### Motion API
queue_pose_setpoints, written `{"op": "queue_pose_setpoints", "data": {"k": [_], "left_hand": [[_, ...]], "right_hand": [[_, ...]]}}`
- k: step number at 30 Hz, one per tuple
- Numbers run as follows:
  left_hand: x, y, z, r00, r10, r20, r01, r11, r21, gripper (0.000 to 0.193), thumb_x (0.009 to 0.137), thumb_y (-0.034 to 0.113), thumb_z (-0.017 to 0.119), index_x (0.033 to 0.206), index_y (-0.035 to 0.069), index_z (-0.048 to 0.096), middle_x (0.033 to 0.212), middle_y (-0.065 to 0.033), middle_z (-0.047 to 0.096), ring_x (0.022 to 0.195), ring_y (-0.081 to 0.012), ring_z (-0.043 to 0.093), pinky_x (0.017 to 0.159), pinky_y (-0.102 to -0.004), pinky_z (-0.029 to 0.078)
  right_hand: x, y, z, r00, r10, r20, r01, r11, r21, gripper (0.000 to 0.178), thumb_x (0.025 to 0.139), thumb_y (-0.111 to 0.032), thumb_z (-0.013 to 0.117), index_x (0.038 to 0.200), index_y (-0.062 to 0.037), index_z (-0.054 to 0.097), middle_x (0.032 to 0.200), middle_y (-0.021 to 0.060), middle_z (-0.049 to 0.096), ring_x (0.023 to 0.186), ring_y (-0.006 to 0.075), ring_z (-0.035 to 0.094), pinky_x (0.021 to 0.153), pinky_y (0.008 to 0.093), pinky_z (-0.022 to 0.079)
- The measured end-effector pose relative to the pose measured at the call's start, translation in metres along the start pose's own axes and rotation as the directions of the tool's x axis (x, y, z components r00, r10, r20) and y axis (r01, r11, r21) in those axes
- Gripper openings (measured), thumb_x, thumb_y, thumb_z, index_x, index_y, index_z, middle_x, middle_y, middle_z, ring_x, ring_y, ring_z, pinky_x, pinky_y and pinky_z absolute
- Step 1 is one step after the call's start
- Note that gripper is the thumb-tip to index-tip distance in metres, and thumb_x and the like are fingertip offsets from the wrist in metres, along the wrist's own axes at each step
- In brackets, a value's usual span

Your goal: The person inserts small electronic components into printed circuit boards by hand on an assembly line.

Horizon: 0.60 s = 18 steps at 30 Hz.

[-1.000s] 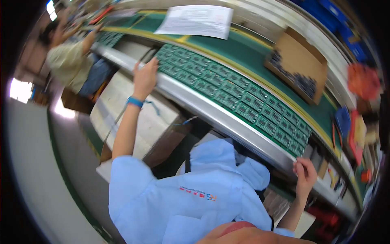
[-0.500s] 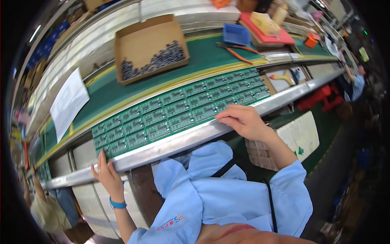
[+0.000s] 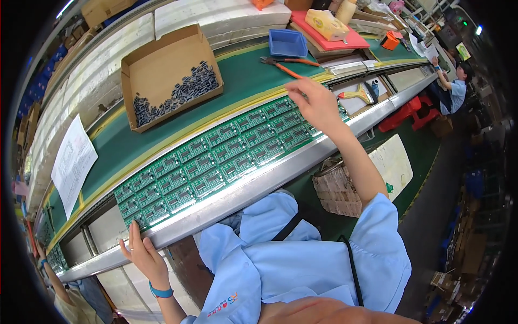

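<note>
A wide panel of green circuit boards [image 3: 226, 147], joined in rows with small dark chips, lies along the metal rail [image 3: 237, 195] in front of me. My left hand [image 3: 145, 258] is at its near left corner. The fingers are apart, and one fingertip touches the panel's edge. Over the right part of the panel, near its far edge, is my right hand [image 3: 318, 108]. Its fingers are bent and drawn together with the thumb; whatever lies between them, if anything, is hidden. Beyond the panel, a cardboard tray [image 3: 148, 62] holds many small dark components [image 3: 181, 90].
Orange-handled pliers [image 3: 288, 63] lie by a blue bin [image 3: 287, 43] on the green belt. A printed sheet [image 3: 74, 164] is at the left. Right of the panel is a brush [image 3: 360, 94]. Co-workers [image 3: 453, 89] stand farther along the line on both sides.
My right hand has lifted from the near rail and moved forward over the panel's far right part. My left hand stays at the near left corner. The whole view has shifted somewhat.
</note>
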<state>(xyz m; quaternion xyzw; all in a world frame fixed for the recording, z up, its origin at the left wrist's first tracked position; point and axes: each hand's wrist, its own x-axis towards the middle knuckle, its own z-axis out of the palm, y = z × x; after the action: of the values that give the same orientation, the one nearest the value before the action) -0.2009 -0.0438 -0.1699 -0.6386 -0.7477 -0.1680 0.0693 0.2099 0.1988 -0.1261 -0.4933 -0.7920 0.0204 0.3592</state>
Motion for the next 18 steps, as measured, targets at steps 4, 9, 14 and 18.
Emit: {"op": "queue_pose_setpoints", "data": {"k": [4, 9, 14, 18], "left_hand": [[-0.002, -0.003, -0.002, 1.000, 0.004, 0.005, -0.004, 0.998, -0.063, 0.040, 0.096, 0.016, 0.032, 0.127, -0.005, 0.045, 0.125, -0.0171, 0.052, 0.121, -0.0259, 0.045, 0.109, -0.0436, 0.013], [-0.002, -0.014, -0.001, 0.999, 0.049, 0.015, -0.046, 0.988, -0.145, 0.039, 0.095, 0.017, 0.033, 0.125, -0.005, 0.047, 0.123, -0.0172, 0.054, 0.120, -0.0270, 0.046, 0.109, -0.0446, 0.013], [0.002, -0.022, -0.004, 0.995, 0.098, 0.036, -0.087, 0.969, -0.232, 0.039, 0.095, 0.017, 0.035, 0.123, -0.005, 0.048, 0.121, -0.0176, 0.055, 0.118, -0.0280, 0.048, 0.109, -0.0459, 0.013], [0.001, -0.031, -0.009, 0.988, 0.142, 0.060, -0.123, 0.962, -0.242, 0.039, 0.093, 0.018, 0.039, 0.123, -0.005, 0.048, 0.120, -0.0158, 0.056, 0.116, -0.0286, 0.049, 0.108, -0.0465, 0.014]], "right_hand": [[0.042, 0.008, 0.030, 0.995, -0.072, -0.062, 0.049, 0.952, -0.303, 0.021, 0.079, -0.019, 0.063, 0.099, -0.0115, 0.062, 0.089, 0.0079, 0.060, 0.087, 0.0264, 0.060, 0.071, 0.0370, 0.049], [0.066, 0.010, 0.066, 0.983, 0.052, 0.177, 0.030, 0.901, -0.432, 0.016, 0.077, -0.016, 0.062, 0.092, -0.0111, 0.062, 0.086, 0.0084, 0.059, 0.088, 0.0262, 0.059, 0.069, 0.0392, 0.049], [0.078, -0.009, 0.081, 0.998, -0.054, 0.038, 0.066, 0.839, -0.540, 0.011, 0.068, -0.007, 0.060, 0.079, -0.0046, 0.059, 0.082, 0.0099, 0.059, 0.083, 0.0272, 0.062, 0.064, 0.0414, 0.051], [0.086, -0.016, 0.093, 0.975, 0.193, 0.114, -0.075, 0.762, -0.643, 0.013, 0.072, -0.011, 0.059, 0.082, -0.0034, 0.056, 0.081, 0.0133, 0.060, 0.078, 0.0293, 0.062, 0.067, 0.0425, 0.051]]}}
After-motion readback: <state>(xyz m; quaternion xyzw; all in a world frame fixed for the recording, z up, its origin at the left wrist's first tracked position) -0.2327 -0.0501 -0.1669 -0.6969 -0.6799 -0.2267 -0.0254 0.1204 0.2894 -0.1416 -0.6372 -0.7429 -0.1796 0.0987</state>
